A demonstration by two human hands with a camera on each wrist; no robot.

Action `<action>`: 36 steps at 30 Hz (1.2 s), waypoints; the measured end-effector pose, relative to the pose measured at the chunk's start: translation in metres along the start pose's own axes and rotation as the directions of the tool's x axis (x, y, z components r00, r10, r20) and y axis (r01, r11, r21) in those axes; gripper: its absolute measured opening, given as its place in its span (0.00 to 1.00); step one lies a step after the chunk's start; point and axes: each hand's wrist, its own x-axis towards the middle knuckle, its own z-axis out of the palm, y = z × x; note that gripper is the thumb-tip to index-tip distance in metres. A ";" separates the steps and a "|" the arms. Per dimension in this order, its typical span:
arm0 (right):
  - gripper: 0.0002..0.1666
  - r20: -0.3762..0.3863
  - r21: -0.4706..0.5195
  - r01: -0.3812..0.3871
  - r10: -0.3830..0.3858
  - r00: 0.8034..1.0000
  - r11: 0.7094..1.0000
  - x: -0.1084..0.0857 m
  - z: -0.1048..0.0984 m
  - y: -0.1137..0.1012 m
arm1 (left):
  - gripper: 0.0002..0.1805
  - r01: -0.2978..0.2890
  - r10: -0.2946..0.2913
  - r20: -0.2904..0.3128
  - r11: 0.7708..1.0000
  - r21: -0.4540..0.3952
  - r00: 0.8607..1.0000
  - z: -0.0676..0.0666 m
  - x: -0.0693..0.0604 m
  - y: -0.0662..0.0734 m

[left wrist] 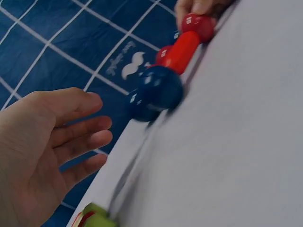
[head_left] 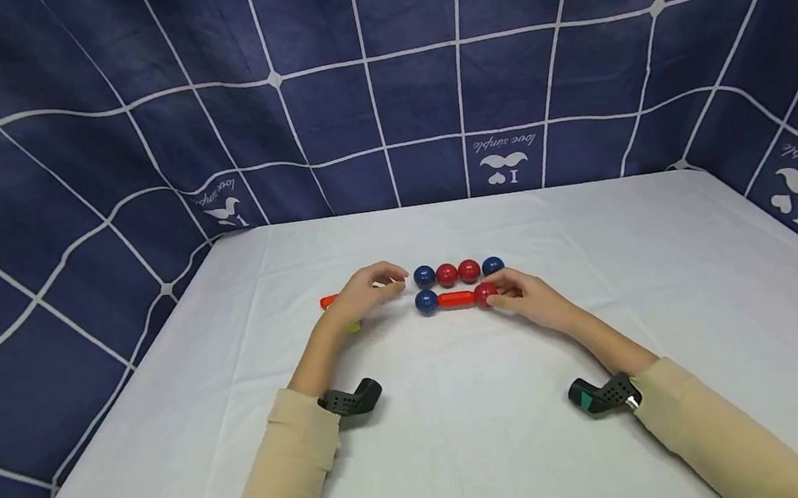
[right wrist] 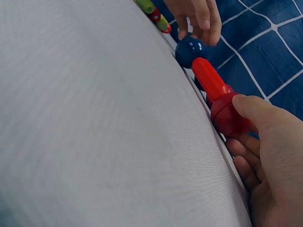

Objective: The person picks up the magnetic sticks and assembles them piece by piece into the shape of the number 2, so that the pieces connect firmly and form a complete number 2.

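My right hand (head_left: 535, 299) pinches a red ball (head_left: 485, 295) between thumb and fingers. That ball sits at the right end of a red rod (head_left: 456, 299), and a blue ball (head_left: 426, 303) sits at the rod's left end. In the right wrist view, the thumb lies on top of the red ball (right wrist: 229, 116). Holding nothing, my left hand (head_left: 367, 293) hovers left of the blue ball with its fingers apart and slightly bent. The left wrist view shows a gap between those fingers and the blue ball (left wrist: 161, 87).
Behind the rod stands a row of balls: a blue one (head_left: 424, 277), two red ones (head_left: 447, 275) and another blue one (head_left: 493, 265). A red-orange rod (head_left: 328, 301) and yellow-green pieces (left wrist: 98, 216) lie by my left hand, partly hidden. White cloth (head_left: 465, 423) covers the table.
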 end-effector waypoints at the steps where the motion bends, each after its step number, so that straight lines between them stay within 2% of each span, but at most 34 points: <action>1: 0.25 0.000 0.000 0.000 0.000 1.000 1.000 0.000 0.000 0.000 | 0.16 0.011 -0.010 -0.031 1.000 0.012 0.999 -0.005 -0.001 -0.002; 4: 0.24 -0.002 -0.005 0.002 -0.002 1.000 1.000 0.000 0.000 0.000 | 0.16 0.057 -0.053 -0.104 0.998 0.040 0.993 -0.019 -0.005 -0.011; 7: 0.24 -0.002 -0.007 -0.002 0.002 1.000 1.000 0.000 0.000 0.000 | 0.15 0.131 -0.123 -0.141 0.990 0.046 0.982 -0.030 -0.010 -0.024; 11: 0.24 -0.002 -0.006 -0.010 0.010 1.000 1.000 0.000 0.001 0.001 | 0.16 0.213 -0.203 -0.163 0.976 0.048 0.965 -0.041 -0.017 -0.041; 16: 0.25 -0.003 -0.005 -0.003 0.003 1.000 1.000 0.001 0.001 0.002 | 0.18 0.276 -0.267 -0.179 0.961 0.029 0.947 -0.049 -0.025 -0.056; 27: 0.24 -0.006 0.001 0.001 -0.001 1.000 1.000 0.002 0.000 0.002 | 0.23 0.302 -0.298 -0.173 0.953 0.001 0.939 -0.049 -0.026 -0.068; 33: 0.24 -0.003 0.004 -0.006 0.006 1.000 1.000 0.001 0.001 0.001 | 0.23 0.305 -0.298 -0.244 0.952 -0.012 0.923 -0.046 -0.026 -0.072; 36: 0.24 -0.005 0.005 -0.008 0.008 1.000 1.000 0.001 0.001 0.001 | 0.22 0.293 -0.277 -0.276 0.956 0.018 0.920 -0.046 -0.025 -0.073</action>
